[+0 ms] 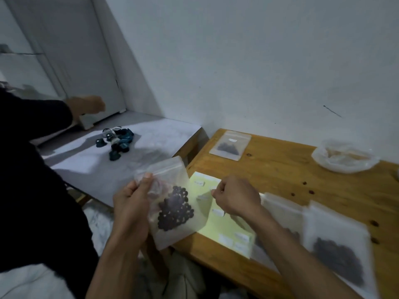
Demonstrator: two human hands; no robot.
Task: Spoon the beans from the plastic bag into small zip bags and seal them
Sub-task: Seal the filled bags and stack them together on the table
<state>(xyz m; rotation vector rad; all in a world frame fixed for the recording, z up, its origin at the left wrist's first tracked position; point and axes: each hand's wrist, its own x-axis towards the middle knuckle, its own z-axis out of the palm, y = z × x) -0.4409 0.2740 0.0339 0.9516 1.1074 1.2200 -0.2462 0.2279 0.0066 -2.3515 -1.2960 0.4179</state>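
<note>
Head view, landmark: the wooden bench [280,169], which fills the right half of the picture.
Held zip bag [172,201]: small, clear and frosted, held upright in the air just off the bench's left edge; its zip strip runs along the top.
Beans [175,209]: dark, round, purplish-black, bunched in 1 clump in the lower middle of the held zip bag.
Left hand [131,208]: left of the bench; thumb and fingers [147,180] pinch the upper left side of the held zip bag.
Right hand [236,196]: over the bench's near left part, fingers curled in; thumb and forefinger pinch a small white sticker [204,197] just right of the held bag.
Label sheet [224,221]: pale yellow, flat on the bench's near left corner, carrying a few small white stickers; any writing on them is too blurred to read.
Filled zip bags: 1 lies at the bench's far left end [230,145] with a dark heap of beans and a small white label, unreadable; 2 more lie along the near edge, [280,219] and [339,249], both showing dark beans.
Plastic bag [344,156]: clear, rolled open, at the bench's far right; contents look pale.
Loose beans [304,183]: a few scattered on the bench's bare wood.
Beside the bench: a lower grey surface [151,137] to its left with a heap of dark blue parts [117,142]; a second person's dark sleeve [32,130] and hand [87,104] reach beyond it.
</note>
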